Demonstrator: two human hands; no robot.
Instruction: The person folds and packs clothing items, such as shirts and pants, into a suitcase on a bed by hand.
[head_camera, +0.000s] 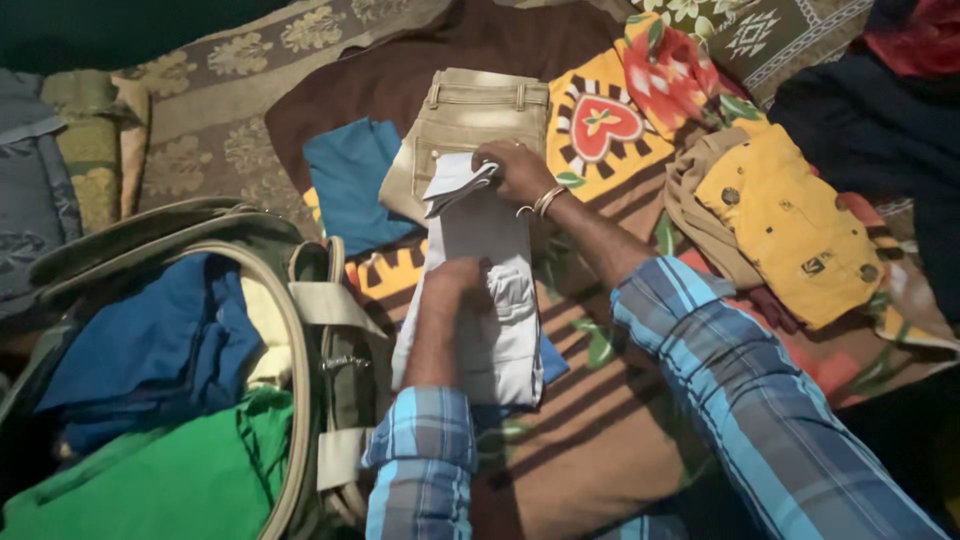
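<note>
Left hand (452, 285): pressing flat on the near half of the pale grey trousers (480, 300), fingers closed down on the cloth — holding it in place.
Right hand (518, 170): beyond the left hand, grip pinched shut on the trousers' far end, lifting and turning that edge back toward the body.
Pale grey trousers: lying lengthwise between the two hands on the patterned bedspread (600, 400), already narrowed into a long strip — the fold across its length is only being started.
Open bag (300, 330): just left of the left hand, holding blue (150, 340) and green (150, 480) clothes.
Khaki trousers (470, 125): just past the right hand, folded, partly under the grey pair.
Blue cloth (350, 180): left of the khaki pair, lying loose.
Yellow garment (790, 220): well right of the right hand, on a rumpled heap, not folded.
</note>
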